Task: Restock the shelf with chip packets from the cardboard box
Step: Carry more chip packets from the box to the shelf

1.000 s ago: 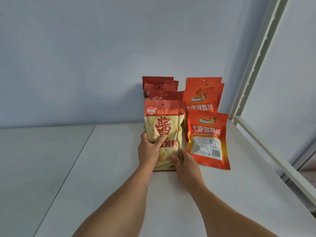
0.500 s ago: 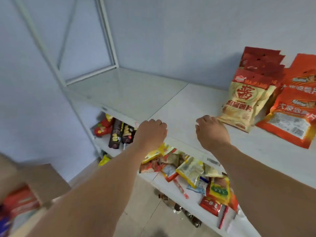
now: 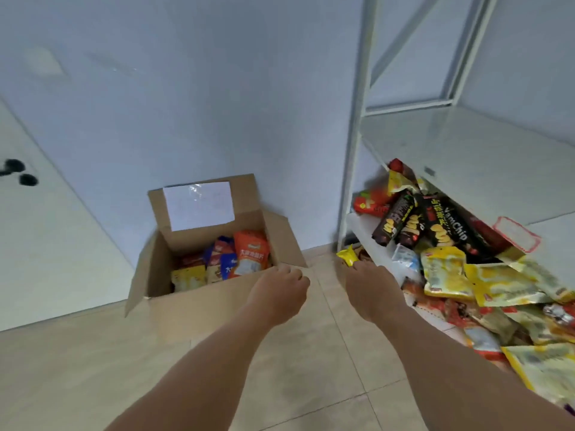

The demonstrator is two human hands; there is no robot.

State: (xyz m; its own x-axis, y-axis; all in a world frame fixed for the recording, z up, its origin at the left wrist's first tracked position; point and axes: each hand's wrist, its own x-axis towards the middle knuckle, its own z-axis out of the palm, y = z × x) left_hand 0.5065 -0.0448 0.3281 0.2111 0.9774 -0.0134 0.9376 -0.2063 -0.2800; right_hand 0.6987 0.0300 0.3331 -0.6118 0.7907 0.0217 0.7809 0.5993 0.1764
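Beige floor tiles (image 3: 93,368) lie beneath two empty hands, the left hand (image 3: 277,293) and right hand (image 3: 371,290), fingers loosely curled, reaching toward an open cardboard box (image 3: 186,306) of chip packets (image 3: 250,253) beside a snack-filled shelf (image 3: 466,150).

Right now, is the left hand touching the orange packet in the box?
Apart. The head view shows the left hand hanging empty over the cardboard box's near wall, short of the orange packet.
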